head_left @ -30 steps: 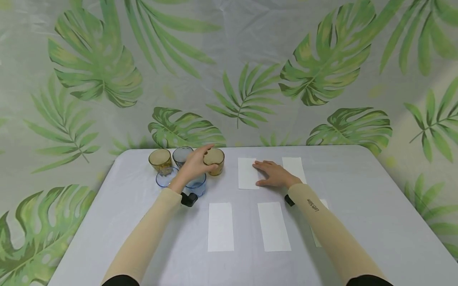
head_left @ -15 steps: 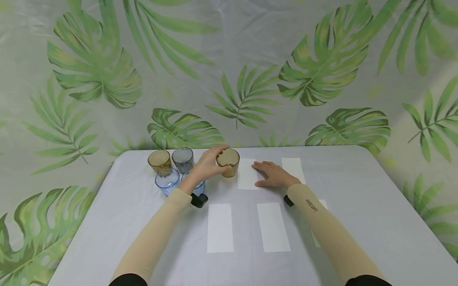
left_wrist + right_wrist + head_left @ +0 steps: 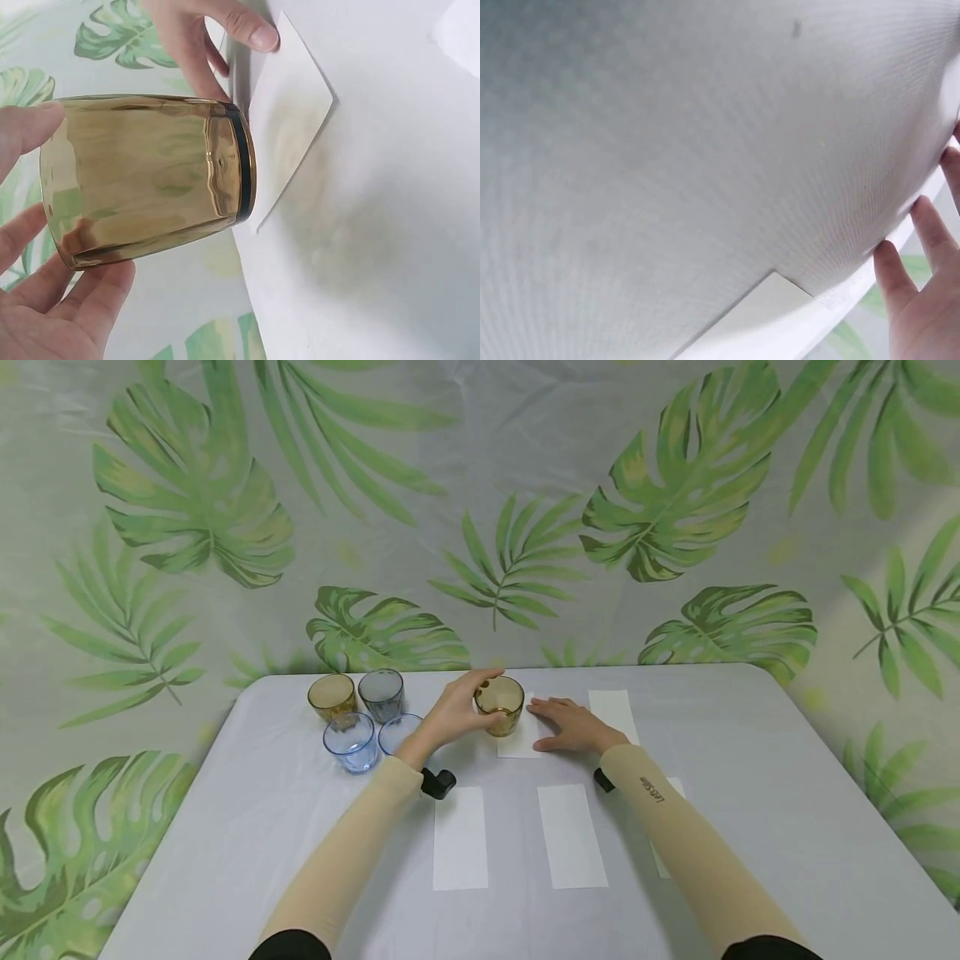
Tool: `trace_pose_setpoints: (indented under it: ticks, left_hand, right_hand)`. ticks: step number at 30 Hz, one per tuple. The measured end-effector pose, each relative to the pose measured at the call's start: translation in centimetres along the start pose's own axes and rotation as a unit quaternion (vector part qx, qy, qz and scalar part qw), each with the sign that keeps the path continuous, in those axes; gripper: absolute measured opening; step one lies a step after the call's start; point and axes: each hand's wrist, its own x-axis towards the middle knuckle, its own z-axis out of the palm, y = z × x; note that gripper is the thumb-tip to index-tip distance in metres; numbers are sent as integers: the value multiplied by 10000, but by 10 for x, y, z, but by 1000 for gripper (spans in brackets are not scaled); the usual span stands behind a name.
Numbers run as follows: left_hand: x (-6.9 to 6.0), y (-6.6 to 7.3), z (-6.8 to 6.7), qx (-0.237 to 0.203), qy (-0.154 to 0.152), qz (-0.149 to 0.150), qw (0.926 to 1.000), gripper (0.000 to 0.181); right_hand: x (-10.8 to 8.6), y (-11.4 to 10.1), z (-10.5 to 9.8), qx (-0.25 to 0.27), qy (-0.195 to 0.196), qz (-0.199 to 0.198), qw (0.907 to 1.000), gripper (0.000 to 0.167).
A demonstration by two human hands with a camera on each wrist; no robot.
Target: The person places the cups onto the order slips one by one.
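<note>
A person's left hand (image 3: pixel 459 706) grips an amber glass (image 3: pixel 511 717) at a white table (image 3: pixel 300 860), fingers round the far side and thumb on the near. The glass sits at those fingertips, to the right of the palm and between the two hands, mouth up and base toward a white card (image 3: pixel 517 747). From where one stands, the glass seems to be just above the card, though whether its base touches is hard to tell.

Dark lettering on the right sleeve (image 3: pixel 675 835) appears to read "Let's Slim."

Both arms reach forward across the table, the left sleeve (image 3: pixel 345 852) slanting inward. The right hand (image 3: pixel 573 727) lies low, fingers spread and gripping nothing, its fingertips at the right edge of the same card, just beside the glass. A black wrist device (image 3: pixel 438 783) shows below the left hand.

To the left of the hands are a second amber glass (image 3: pixel 332 697), a grey glass (image 3: pixel 382 700) and two blue glasses (image 3: pixel 351 745), one partly behind the left wrist. More cards (image 3: pixel 461 839) lie nearer the person and beside the right arm. Green leaves pattern the backdrop (image 3: pixel 405 552).
</note>
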Motion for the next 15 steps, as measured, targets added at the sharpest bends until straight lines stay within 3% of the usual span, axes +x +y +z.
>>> trace_pose_setpoints:
  ticks: [8, 15]
  left_hand:
    - [8, -5, 14, -53, -90, -267, 9996, 72]
    - [14, -12, 23, -118, -91, -293, 9995, 73]
  right_hand:
    - [1, 0, 0, -4, 10, -14, 10000, 79]
    - [2, 2, 1, 5, 69, -35, 10000, 80]
